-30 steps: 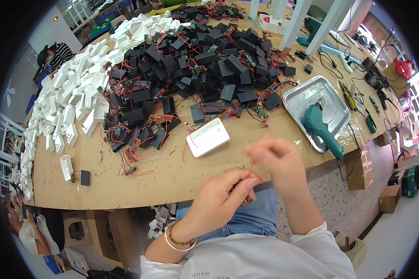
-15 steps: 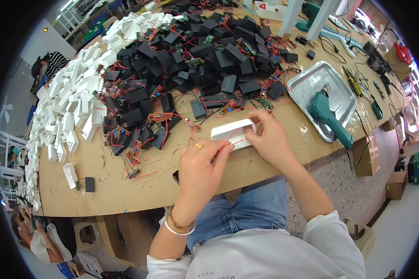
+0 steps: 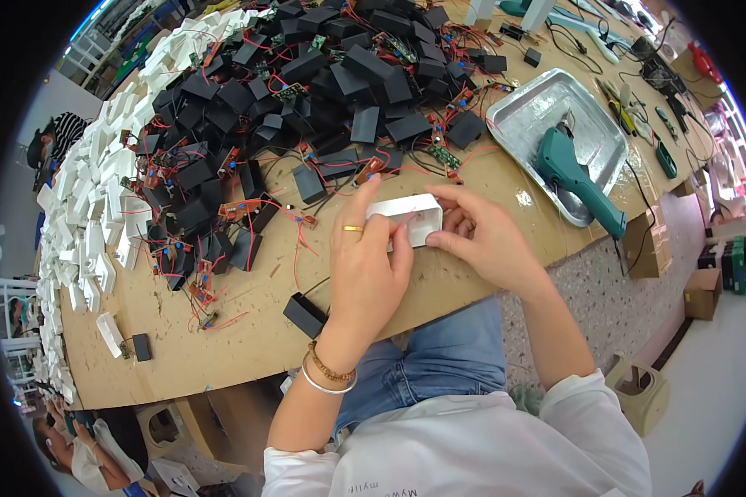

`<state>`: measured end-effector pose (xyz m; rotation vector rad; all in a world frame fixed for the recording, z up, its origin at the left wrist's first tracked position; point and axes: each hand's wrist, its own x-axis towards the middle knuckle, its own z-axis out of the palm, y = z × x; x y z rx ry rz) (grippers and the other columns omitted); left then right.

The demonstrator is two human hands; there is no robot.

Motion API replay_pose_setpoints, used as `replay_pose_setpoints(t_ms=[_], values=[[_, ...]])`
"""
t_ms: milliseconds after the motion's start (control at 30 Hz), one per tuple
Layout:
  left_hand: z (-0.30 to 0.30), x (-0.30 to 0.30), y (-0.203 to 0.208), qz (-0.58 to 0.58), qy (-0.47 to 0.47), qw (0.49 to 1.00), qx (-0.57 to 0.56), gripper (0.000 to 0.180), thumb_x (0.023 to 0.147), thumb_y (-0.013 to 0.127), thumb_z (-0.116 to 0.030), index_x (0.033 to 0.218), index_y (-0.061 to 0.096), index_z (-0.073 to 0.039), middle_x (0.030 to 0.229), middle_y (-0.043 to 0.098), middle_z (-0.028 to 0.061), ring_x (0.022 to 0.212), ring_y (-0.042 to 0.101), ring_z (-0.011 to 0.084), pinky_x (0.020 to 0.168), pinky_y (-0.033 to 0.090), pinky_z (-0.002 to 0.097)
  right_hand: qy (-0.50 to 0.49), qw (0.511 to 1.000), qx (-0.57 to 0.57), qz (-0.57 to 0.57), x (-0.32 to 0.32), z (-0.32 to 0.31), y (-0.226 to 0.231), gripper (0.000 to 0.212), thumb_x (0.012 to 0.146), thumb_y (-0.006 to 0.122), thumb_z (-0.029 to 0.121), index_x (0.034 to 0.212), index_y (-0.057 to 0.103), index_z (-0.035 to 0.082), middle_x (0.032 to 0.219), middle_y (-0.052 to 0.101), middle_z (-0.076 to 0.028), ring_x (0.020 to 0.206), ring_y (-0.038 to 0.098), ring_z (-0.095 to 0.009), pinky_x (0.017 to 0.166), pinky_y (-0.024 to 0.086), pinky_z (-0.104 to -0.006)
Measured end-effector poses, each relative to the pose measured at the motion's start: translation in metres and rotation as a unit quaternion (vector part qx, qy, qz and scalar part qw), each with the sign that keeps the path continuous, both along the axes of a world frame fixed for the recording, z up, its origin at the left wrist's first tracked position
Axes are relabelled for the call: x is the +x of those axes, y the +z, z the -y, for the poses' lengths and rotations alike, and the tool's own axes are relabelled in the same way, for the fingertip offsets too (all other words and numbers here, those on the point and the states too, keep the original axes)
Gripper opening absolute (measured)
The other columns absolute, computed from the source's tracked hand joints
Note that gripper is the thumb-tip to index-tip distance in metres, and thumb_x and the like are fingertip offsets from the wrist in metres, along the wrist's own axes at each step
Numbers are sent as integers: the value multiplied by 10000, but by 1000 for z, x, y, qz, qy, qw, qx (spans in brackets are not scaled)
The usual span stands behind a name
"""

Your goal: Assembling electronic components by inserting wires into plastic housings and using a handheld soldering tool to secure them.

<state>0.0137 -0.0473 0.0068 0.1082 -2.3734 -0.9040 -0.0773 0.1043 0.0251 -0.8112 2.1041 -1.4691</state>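
A white open plastic casing (image 3: 427,217) is tilted over the table's near edge, between my two hands. My right hand (image 3: 493,240) is closed around its right end, thumb below and fingers at the upper edge. My left hand (image 3: 365,257) has its thumb and a bent finger at the casing's left part, with another finger stretched out past it. A thin reddish wire shows faintly inside the casing; the left fingers hide most of it. Beside my left wrist lies a black box (image 3: 305,315), its dark cable running under that hand.
Black boxes with wired circuit boards form a big heap (image 3: 307,99). White casings (image 3: 99,215) are piled to its left. A metal tray (image 3: 506,116) holds a green soldering gun (image 3: 568,166); pliers (image 3: 620,108) lie beyond. One white casing (image 3: 109,334) lies at the near left. Other people are farther left.
The casing has turned so its hollow faces me more. My left fingers have moved from pinching a red wire at its edge into its left part. The view has shifted, uncovering the black box.
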Motion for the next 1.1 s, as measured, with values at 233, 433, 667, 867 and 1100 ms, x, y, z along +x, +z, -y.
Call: replay_pose_setpoints(t_ms=[233,433,667,867,1100], values=[[-2,-2,-8,20,6,999,32,113,788,634,-17,775,535,37,1231,490,221,1095,490,387,895,431,448,-30,1000,0,-6,-3,-11,7,493,770,696,35,1238,543,41,942,614,-44,745,551,-85,659,460,-224],[3,-11,13,-60,50,979,-190,113,797,638,-77,829,572,9,1228,508,172,1054,499,362,902,395,471,-316,824,197,-427,-48,-67,24,447,819,678,242,1173,562,-5,1010,624,-137,836,604,-263,781,481,-351],[-5,-2,-3,-17,38,995,-95,147,810,645,-110,912,618,-7,1124,567,122,979,522,321,848,406,421,-304,823,386,-285,-56,-101,32,634,793,683,368,1244,495,-36,1112,605,-234,1001,582,-402,875,450,-420],[-9,1,-11,-30,28,999,12,117,799,666,-104,855,634,-7,1100,571,132,998,526,335,872,418,419,-225,840,380,-317,-51,-121,29,542,772,680,139,1267,492,20,1084,613,-219,997,579,-396,892,442,-408],[-4,-7,-4,-24,39,999,15,74,772,655,-35,814,604,-2,1121,560,152,955,519,335,818,446,397,-324,925,89,-177,34,-114,26,423,833,635,114,1211,502,-19,826,586,-89,730,572,-168,684,464,-290]])
